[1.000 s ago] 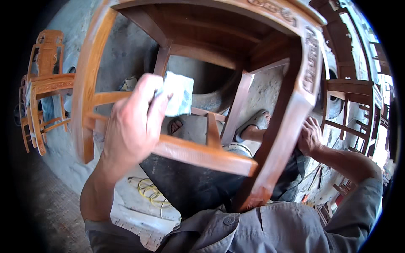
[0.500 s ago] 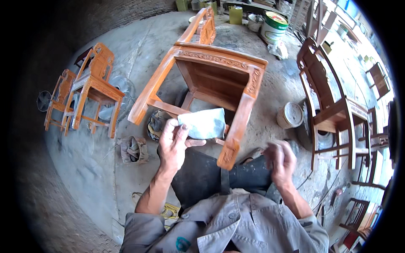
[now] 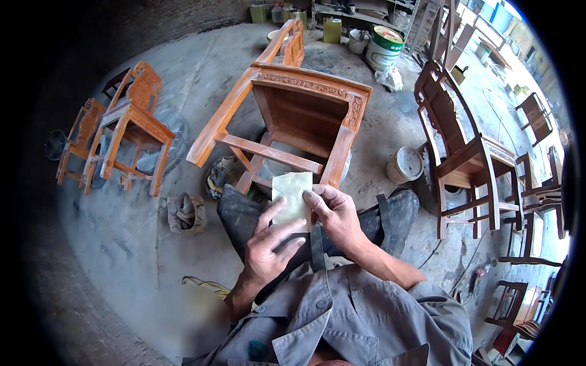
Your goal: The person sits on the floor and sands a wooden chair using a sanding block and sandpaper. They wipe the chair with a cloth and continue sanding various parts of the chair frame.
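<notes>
Pinched at its right edge by our right hand [image 3: 340,219], the pale sheet [image 3: 293,188] is above our lap [image 3: 241,213].
Our left hand [image 3: 264,250] spreads loose fingers across its lower left; whether they touch it, we cannot tell. Just beyond is the tilted wooden chair [image 3: 302,116]. With one edge held, we judge the sheet could slip or crease if our left fingers push it or our pinch loosens.

a furniture workshop: carved wooden chairs [image 3: 305,111], buckets [image 3: 405,165], tins [image 3: 332,30], grey floor [image 3: 122,244].
</notes>
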Tool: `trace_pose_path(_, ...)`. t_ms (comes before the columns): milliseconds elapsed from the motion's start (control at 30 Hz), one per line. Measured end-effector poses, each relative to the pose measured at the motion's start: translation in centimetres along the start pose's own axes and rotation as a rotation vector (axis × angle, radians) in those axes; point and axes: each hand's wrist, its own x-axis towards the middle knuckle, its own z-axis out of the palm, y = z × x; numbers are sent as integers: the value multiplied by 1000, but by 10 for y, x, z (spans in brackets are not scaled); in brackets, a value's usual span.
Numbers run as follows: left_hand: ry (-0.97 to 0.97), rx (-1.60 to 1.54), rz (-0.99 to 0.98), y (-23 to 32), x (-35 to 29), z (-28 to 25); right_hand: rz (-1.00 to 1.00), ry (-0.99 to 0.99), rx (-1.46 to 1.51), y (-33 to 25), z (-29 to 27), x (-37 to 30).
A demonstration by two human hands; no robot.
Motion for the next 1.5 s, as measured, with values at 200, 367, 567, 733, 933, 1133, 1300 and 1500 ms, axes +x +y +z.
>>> trace_pose_path(200,218,-1240,-622,-28,-1,-5,-283,-133,-442,1,2,-2)
trace_pose_path(367,128,-1436,-716,-42,-8,11,-417,-251,-726,-12,-8,-2)
trace_pose_path(567,170,-1491,-714,-49,-6,18,-606,-352,-861,-1,-23,14)
trace_pose_path(733,61,-1349,-694,-55,8,17,152,-370,-425,3,-20,13)
trace_pose_path(933,-299,-59,-316,-26,20,-1,336,-555,-491,-18,-14,53)
trace_pose_path(1133,19,440,-192,-45,31,14,-139,-752,-765,-36,6,96)
trace_pose_path(1300,249,391,-278,-122,35,-16,-615,-266,-1109,-61,-23,224)
trace_pose_path(1500,346,171,-391,-199,55,-24,-696,379,-1763,-1,-177,364)
